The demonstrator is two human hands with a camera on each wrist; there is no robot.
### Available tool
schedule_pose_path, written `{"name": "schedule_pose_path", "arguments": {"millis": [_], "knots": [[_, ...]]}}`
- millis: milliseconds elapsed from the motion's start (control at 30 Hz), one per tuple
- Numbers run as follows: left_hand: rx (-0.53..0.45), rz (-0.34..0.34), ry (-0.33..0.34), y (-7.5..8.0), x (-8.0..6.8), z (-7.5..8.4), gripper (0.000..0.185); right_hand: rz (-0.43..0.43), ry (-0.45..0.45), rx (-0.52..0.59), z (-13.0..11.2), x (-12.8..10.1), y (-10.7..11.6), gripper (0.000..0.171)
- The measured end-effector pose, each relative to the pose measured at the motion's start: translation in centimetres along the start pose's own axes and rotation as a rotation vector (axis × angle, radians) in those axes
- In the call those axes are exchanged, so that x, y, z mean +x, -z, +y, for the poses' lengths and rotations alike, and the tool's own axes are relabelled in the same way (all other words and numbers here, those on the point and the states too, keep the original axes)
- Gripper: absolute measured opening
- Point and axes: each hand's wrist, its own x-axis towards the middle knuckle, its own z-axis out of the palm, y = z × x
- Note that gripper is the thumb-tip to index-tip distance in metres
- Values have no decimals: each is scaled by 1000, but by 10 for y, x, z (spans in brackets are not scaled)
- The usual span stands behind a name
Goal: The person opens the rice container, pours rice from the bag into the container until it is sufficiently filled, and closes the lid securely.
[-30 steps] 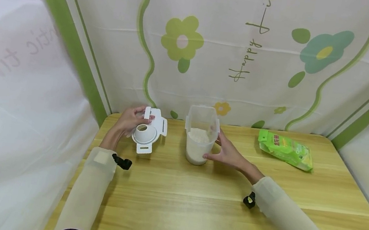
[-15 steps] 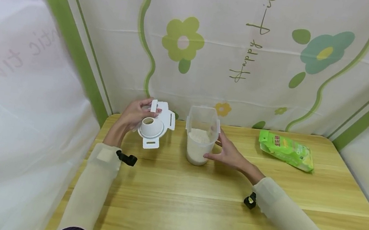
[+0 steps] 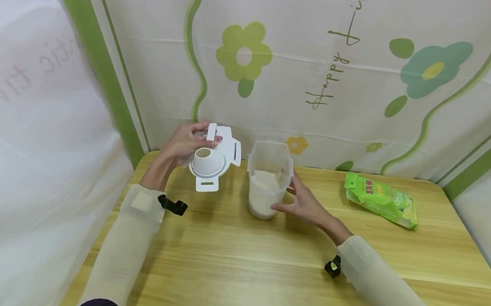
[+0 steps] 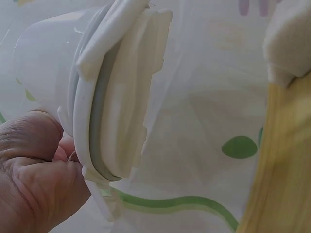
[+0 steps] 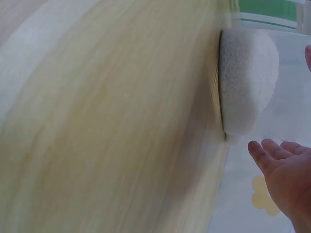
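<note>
My left hand [image 3: 184,143] pinches a white lid [image 3: 225,146] by its rear edge, raised above the table's left side. A round spout-like cup [image 3: 207,160] stands out from the lid, and slotted flaps stick out at its edges. In the left wrist view, a grey seal [image 4: 99,116] runs round the lid. Upright on the table is a clear plastic container [image 3: 269,152], open at the top and partly filled with white grains [image 3: 266,181]. My right hand [image 3: 303,204] holds its right side, thumb in front and fingers behind. Those fingers [image 5: 274,151] look fairly straight in the right wrist view.
A green printed bag [image 3: 381,201] lies on the right of the wooden table [image 3: 255,281]. A patterned cloth [image 3: 146,53] hangs close behind the table's back edge, with more cloth at both sides. Each wrist wears a black camera mount.
My left hand has lifted the lid and carried it slightly right and towards the back. My right hand and the container have stayed in place.
</note>
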Motion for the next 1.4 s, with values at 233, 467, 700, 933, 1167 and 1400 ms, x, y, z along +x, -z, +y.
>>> {"name": "schedule_pose_path", "arguments": {"millis": [233,467,700,933,1167,1400], "knots": [[-5,0,-4,-10,-2,19,78,1,-7,-5,12,4,0,126],[-43,-17,-1,-25,1,36,80,14,5,-28,36,9,0,131],[-121,-34,13,-42,7,40,82,13,9,-42,37,7,0,131],[-125,-64,-2,-60,13,40,83,15,1,-45,40,7,1,130],[-148,-66,33,-77,19,38,85,19,18,-30,40,7,1,131],[-123,-79,39,-92,21,35,85,16,17,-30,39,7,0,127]]}}
